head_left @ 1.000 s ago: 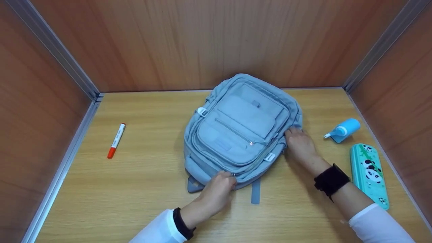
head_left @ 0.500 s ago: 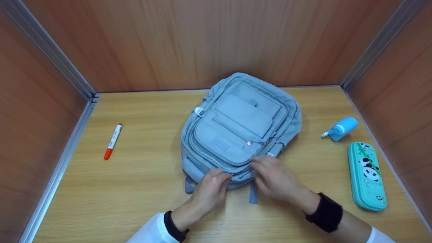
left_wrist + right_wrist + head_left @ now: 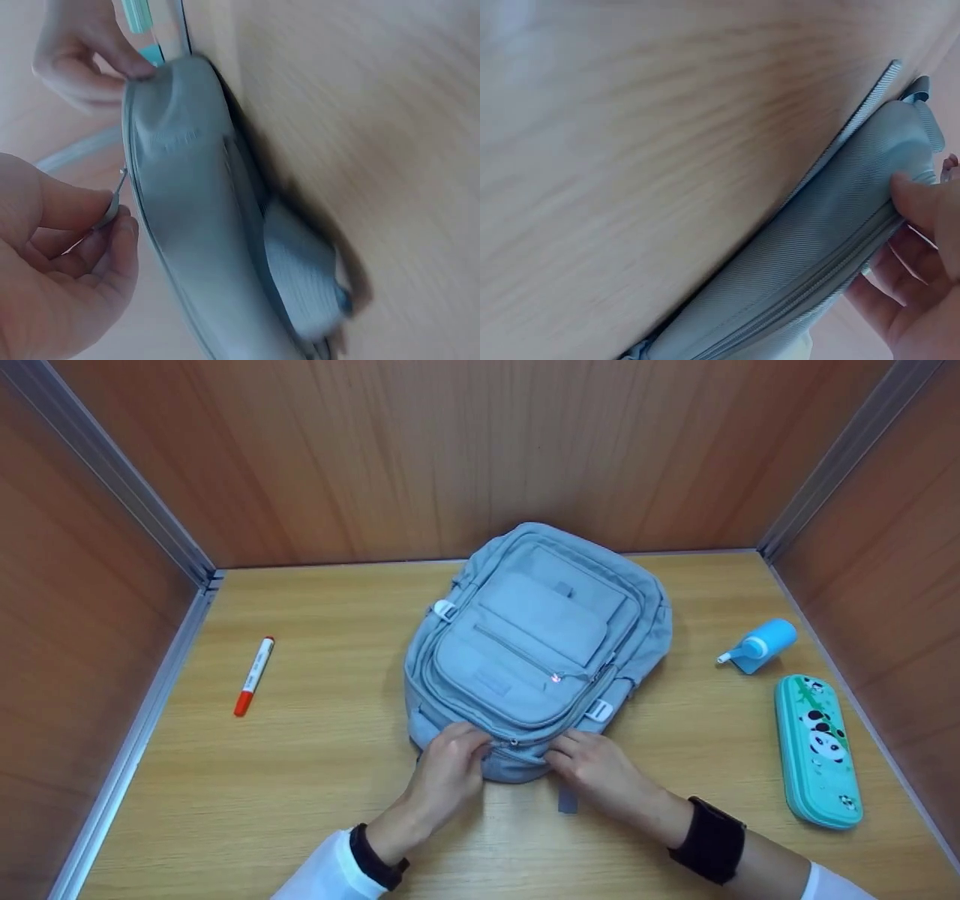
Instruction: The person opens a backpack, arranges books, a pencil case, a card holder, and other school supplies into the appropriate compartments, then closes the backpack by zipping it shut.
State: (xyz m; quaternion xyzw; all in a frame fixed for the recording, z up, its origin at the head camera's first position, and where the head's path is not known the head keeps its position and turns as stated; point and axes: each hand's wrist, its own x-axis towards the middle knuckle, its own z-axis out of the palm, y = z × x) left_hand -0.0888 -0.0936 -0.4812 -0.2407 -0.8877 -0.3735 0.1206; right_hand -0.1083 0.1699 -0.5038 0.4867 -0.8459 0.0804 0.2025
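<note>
A grey-blue backpack (image 3: 517, 660) lies front side up, its bottom toward me. At its near edge my left hand (image 3: 444, 772) pinches a small zipper pull (image 3: 111, 208) between thumb and forefinger, most clearly shown in the left wrist view. My right hand (image 3: 600, 774) grips the fabric beside the same zipper, a little to the right. Its thumb (image 3: 911, 199) presses on the bag's lower wall in the right wrist view, with the other fingers on the far side of the seam. The zipper track (image 3: 802, 292) runs down from that hand.
A white marker with a red cap (image 3: 255, 675) lies at the left. To the right are a blue bottle with a narrow nozzle (image 3: 765, 643) and a turquoise panda pencil case (image 3: 817, 757). Wooden panels enclose the back and sides. A loose strap (image 3: 568, 801) pokes out below the backpack.
My right hand has come from the backpack's right side to its near edge and taken hold of the fabric there. My left hand has shifted slightly left along the zipper.
</note>
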